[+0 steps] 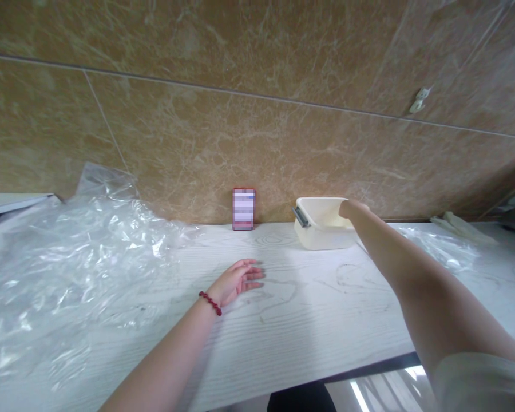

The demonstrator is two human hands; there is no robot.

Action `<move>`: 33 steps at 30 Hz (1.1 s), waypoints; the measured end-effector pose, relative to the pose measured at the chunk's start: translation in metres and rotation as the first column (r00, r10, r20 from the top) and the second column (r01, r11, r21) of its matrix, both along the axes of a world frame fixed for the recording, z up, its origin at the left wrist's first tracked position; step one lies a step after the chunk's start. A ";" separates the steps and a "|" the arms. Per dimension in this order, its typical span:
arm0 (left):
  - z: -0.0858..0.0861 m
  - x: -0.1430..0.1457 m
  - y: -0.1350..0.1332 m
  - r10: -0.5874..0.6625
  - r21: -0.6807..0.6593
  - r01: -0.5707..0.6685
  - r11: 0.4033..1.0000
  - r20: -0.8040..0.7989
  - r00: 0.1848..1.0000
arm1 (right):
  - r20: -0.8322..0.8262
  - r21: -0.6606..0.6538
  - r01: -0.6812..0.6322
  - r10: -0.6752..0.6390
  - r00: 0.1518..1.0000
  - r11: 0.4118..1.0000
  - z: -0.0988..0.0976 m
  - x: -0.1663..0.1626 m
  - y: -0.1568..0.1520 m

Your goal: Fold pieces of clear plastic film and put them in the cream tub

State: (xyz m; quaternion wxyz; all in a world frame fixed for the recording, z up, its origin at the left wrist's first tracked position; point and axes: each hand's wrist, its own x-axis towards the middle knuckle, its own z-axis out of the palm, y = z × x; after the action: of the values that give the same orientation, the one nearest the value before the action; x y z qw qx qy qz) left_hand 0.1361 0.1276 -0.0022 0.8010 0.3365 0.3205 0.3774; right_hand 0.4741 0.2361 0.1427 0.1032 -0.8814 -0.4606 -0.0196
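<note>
A cream-white plastic container (326, 233) with a grey clip handle on its left end stands on the table close to the wall. My right hand (352, 209) is at its right end, closed over the rim, though the forearm and wrist hide most of the fingers. Over the table's middle, my left hand (238, 280) is open and holds nothing, its fingers stretched toward the right. A red bead bracelet (210, 303) circles the left wrist. Beyond that hand, a phone (244, 210) leans upright against the wall, its screen blurred out.
Clear plastic bags (111, 252) cover the left part of the white wood-grain table (278, 332). More clear plastic (444, 249) lies at the right, near a pale crumpled item (466, 226). A brown marble-patterned wall (223, 131) rises behind; a small white fixture (419, 100) is on it.
</note>
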 end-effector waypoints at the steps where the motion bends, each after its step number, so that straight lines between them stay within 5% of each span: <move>1: -0.001 0.000 0.000 -0.001 0.004 0.001 1.000 0.001 1.000 | 0.004 -0.017 0.002 -0.002 1.000 1.000 0.005 0.001 -0.002; 4: -0.003 -0.001 0.001 -0.007 0.018 0.006 1.000 0.004 1.000 | 0.037 0.005 -0.049 0.048 0.998 0.999 0.022 -0.005 -0.017; 6: -0.005 -0.001 0.001 -0.005 0.017 0.005 1.000 0.006 1.000 | 0.105 0.129 -0.157 0.144 0.984 0.979 0.028 -0.022 -0.036; 10: -0.006 -0.001 0.001 0.002 0.026 -0.003 1.000 0.007 1.000 | 0.159 0.456 -0.406 0.377 0.913 0.792 0.022 -0.077 -0.084; 14: -0.006 -0.001 0.000 0.003 0.061 -0.002 0.998 -0.013 1.000 | -0.022 0.551 -0.519 0.633 0.774 0.653 -0.014 -0.135 -0.112; 22: -0.001 0.001 -0.004 0.051 0.062 -0.050 0.997 -0.012 0.999 | -0.305 0.600 -0.433 0.693 0.654 0.673 -0.108 -0.205 -0.107; 25: -0.002 0.002 -0.005 0.048 0.072 -0.047 0.996 -0.009 0.999 | -0.283 0.637 -0.456 0.739 0.611 0.621 -0.134 -0.209 -0.099; 33: -0.009 -0.001 -0.007 0.102 0.257 -0.049 0.965 -0.199 0.975 | -0.372 0.596 -0.466 0.739 0.561 0.654 -0.155 -0.205 -0.086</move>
State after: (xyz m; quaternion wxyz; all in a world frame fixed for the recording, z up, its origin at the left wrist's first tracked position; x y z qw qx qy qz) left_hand 0.1354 0.1203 -0.0108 0.6986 0.4605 0.3658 0.4075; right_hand 0.2690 0.1505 -0.0123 0.4325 -0.5748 -0.6683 0.1898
